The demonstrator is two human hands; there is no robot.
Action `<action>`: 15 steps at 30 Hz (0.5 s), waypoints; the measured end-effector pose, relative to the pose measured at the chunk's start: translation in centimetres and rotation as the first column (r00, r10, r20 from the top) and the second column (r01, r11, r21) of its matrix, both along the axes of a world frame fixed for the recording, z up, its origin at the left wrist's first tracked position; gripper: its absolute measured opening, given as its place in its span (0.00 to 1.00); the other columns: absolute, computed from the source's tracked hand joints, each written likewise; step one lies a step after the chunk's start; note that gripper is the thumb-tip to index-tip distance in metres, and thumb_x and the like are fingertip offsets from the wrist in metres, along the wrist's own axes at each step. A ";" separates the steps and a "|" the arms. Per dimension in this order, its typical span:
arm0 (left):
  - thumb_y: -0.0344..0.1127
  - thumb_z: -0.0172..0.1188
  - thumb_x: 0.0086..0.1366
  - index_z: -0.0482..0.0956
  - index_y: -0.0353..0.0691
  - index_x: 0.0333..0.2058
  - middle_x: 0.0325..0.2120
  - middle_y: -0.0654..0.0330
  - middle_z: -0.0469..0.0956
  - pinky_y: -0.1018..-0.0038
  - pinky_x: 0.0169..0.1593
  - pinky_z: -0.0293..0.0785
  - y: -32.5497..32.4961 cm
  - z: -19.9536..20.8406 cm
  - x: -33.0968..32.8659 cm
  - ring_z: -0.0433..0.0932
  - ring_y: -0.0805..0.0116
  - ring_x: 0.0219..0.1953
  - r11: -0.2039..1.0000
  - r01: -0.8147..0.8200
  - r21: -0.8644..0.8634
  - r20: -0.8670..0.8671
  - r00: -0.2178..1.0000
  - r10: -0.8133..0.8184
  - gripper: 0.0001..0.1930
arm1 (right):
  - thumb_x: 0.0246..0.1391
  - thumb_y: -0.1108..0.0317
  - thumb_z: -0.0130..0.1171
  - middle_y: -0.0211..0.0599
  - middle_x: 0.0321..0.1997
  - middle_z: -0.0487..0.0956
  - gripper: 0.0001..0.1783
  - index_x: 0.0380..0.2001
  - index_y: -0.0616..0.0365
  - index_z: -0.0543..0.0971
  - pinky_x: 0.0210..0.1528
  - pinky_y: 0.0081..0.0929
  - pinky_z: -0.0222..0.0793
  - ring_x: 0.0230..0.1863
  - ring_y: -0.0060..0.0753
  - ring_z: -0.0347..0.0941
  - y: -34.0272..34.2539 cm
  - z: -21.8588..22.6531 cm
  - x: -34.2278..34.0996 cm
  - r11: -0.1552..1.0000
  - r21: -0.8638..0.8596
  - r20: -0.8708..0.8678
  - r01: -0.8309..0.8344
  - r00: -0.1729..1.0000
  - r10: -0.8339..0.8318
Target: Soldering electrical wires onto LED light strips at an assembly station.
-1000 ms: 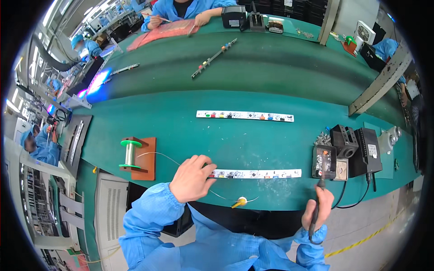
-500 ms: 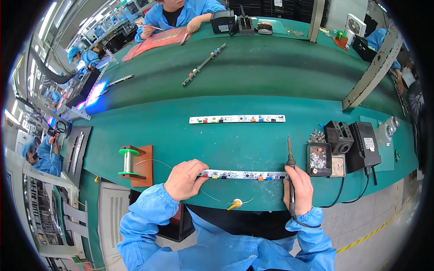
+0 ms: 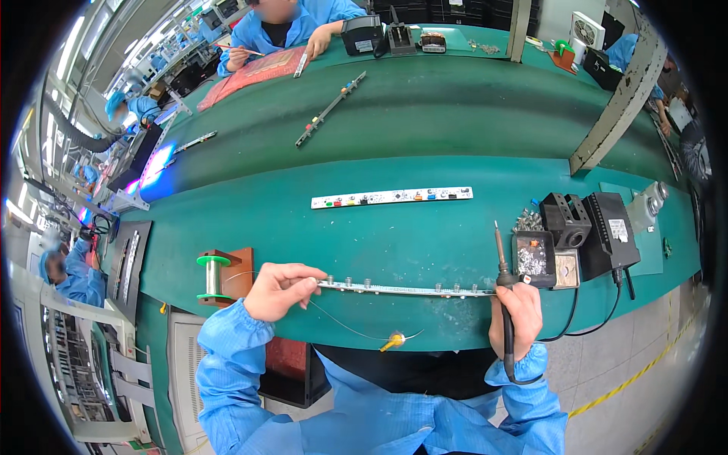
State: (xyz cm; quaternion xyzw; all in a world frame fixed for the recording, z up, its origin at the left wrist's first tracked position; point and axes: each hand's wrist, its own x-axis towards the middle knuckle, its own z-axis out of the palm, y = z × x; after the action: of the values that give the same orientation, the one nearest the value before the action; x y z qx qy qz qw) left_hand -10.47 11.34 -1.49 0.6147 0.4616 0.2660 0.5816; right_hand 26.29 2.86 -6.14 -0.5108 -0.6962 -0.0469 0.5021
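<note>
A long narrow circuit board is held up between my two hands, tilted so its thin edge and several small cylindrical parts show. My left hand pinches its left end between thumb and fingers. At the other end, my right hand is closed around a soldering iron with the tip pointing up, and its fingers also hold the board. Solder wire runs from beneath my left hand to a small yellow-and-white piece at the front edge. Another board lies flat farther back, component side up.
A solder spool stands on a brown holder at left. To the right are a parts tray, an iron stand, a black soldering station and a slanted post. Across the green conveyor, a co-worker sits at a red mat.
The board has been tipped from its component face to nearly edge-on. My left hand has moved left and slightly up; my right hand, with the iron, has shifted a little right.
</note>
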 end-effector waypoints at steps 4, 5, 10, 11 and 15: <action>0.24 0.58 0.60 0.78 0.29 0.43 0.31 0.54 0.78 0.78 0.34 0.78 0.0 -0.3 -0.8 0.78 0.71 0.29 1.000 -0.013 -0.026 0.207 0.978 0.018 0.12 | 0.39 0.88 0.59 0.46 0.35 0.79 0.22 0.41 0.63 0.73 0.44 0.33 0.70 0.40 0.44 0.75 -0.1 0.5 0.5 0.998 0.003 -0.122 -0.062 0.991 0.061; 0.24 0.59 0.59 0.78 0.29 0.43 0.31 0.53 0.78 0.77 0.35 0.79 0.0 -0.5 -1.0 0.79 0.70 0.30 1.000 -0.013 0.006 0.260 0.966 0.011 0.12 | 0.41 0.87 0.60 0.46 0.37 0.79 0.23 0.43 0.62 0.72 0.48 0.31 0.69 0.43 0.41 0.76 -0.3 0.1 0.5 0.995 -0.060 -0.277 -0.082 0.959 0.062; 0.22 0.60 0.57 0.78 0.28 0.43 0.32 0.51 0.79 0.77 0.36 0.80 -0.8 -0.8 -0.7 0.81 0.67 0.31 0.996 -0.083 0.032 0.333 0.941 0.068 0.13 | 0.40 0.86 0.64 0.49 0.38 0.79 0.24 0.44 0.62 0.72 0.45 0.29 0.71 0.40 0.36 0.77 -1.4 -0.2 0.3 0.973 -0.172 -0.577 -0.152 0.816 0.026; 0.21 0.61 0.56 0.78 0.28 0.42 0.32 0.50 0.79 0.77 0.36 0.80 -0.6 -0.9 -0.5 0.81 0.66 0.31 0.993 -0.114 0.036 0.343 0.934 0.095 0.14 | 0.39 0.86 0.64 0.49 0.39 0.79 0.25 0.44 0.62 0.72 0.46 0.29 0.71 0.42 0.36 0.78 -1.5 -0.2 0.4 0.968 -0.183 -0.616 -0.173 0.788 0.025; 0.19 0.60 0.54 0.77 0.27 0.42 0.31 0.48 0.80 0.75 0.33 0.80 0.2 -1.5 -0.7 0.81 0.64 0.28 0.975 -0.213 0.067 0.315 0.931 0.182 0.15 | 0.42 0.86 0.61 0.49 0.45 0.76 0.27 0.48 0.62 0.69 0.49 0.32 0.71 0.47 0.39 0.75 -1.4 -1.0 0.8 0.954 -0.168 -0.686 -0.248 0.724 0.068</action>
State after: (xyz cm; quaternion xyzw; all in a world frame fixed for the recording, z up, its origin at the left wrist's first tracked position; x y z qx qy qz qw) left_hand -11.13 11.53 -3.03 0.5446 0.4112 0.4381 0.5852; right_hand 27.12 1.46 -7.18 -0.4899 -0.5090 0.2715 0.6536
